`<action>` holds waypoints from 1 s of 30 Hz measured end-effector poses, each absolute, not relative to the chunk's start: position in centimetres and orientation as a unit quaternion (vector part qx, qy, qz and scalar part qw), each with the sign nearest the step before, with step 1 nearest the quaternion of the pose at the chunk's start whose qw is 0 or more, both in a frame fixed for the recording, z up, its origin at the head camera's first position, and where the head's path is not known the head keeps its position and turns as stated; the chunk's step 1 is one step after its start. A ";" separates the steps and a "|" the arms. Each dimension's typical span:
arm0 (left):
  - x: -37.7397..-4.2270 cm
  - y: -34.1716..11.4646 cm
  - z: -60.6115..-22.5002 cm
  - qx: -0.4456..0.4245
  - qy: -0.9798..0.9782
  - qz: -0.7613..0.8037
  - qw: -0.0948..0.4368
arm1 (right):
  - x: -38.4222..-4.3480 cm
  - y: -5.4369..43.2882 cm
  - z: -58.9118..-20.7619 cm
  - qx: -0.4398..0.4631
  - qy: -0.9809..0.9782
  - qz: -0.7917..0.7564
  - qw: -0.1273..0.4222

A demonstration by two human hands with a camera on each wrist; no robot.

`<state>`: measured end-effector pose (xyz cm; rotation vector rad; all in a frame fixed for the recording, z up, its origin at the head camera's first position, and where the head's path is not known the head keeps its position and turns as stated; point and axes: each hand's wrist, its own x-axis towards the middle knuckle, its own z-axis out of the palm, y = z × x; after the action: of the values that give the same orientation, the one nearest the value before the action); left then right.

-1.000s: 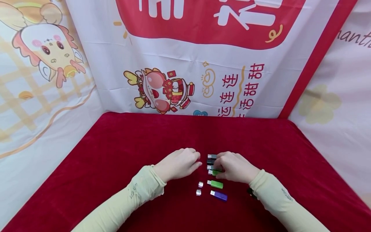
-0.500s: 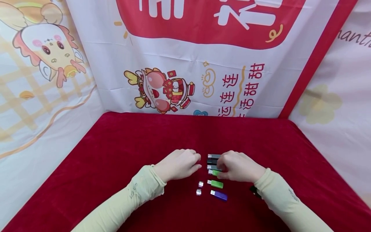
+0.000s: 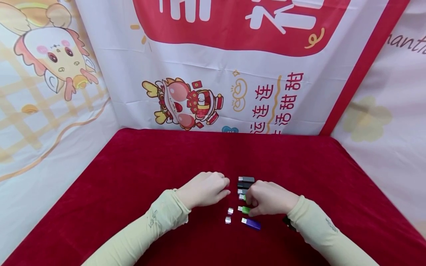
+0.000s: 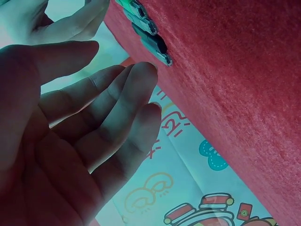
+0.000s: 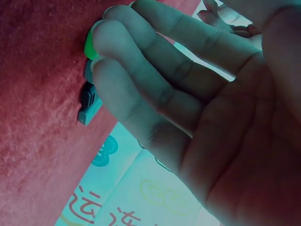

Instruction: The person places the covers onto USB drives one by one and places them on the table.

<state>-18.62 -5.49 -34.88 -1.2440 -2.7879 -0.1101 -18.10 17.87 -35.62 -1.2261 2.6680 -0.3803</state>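
Note:
My left hand (image 3: 204, 188) hovers left of the row of USB flash drives, fingers loosely bent; its palm holds nothing in the left wrist view. My right hand (image 3: 271, 197) is over the right ends of the drives, fingers slightly bent. Its thumb is by the nearer green flash drive (image 3: 244, 210), and its fingers partly cover the farther green flash drive (image 3: 242, 197) and a grey flash drive (image 3: 241, 191). Beyond these lie a black flash drive (image 3: 244, 185) and another grey flash drive (image 3: 247, 179). A blue-purple flash drive (image 3: 252, 224) lies nearest me.
Two small shiny silver pieces (image 3: 227, 220) lie left of the nearer drives. A black object (image 3: 288, 222) shows partly under my right sleeve. The red cloth (image 3: 166, 159) covers the table up to printed curtains (image 3: 199, 62) at the back and sides.
My right hand has moved nearer to me, from the farther green drive to the nearer one, uncovering the farthest grey drive. My left hand stays nearly still.

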 end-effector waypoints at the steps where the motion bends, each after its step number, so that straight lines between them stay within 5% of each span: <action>1: -18.6 -5.5 -34.9 -0.407 -0.911 -0.035 0.044 | -18.1 17.8 -35.7 -0.415 0.896 -0.128 0.089; 17: -18.6 -5.4 -35.1 -0.409 -0.911 -0.029 0.041 | -18.1 17.4 -36.1 -0.421 0.893 -0.119 0.102; 30: -18.5 -5.5 -34.9 -0.410 -0.911 -0.032 0.042 | -18.2 17.8 -36.0 -0.449 0.886 -0.094 0.061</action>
<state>-18.54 -5.51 -34.91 -1.2546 -2.7874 -0.0968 -18.18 17.82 -36.00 -1.3597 2.6820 -0.2859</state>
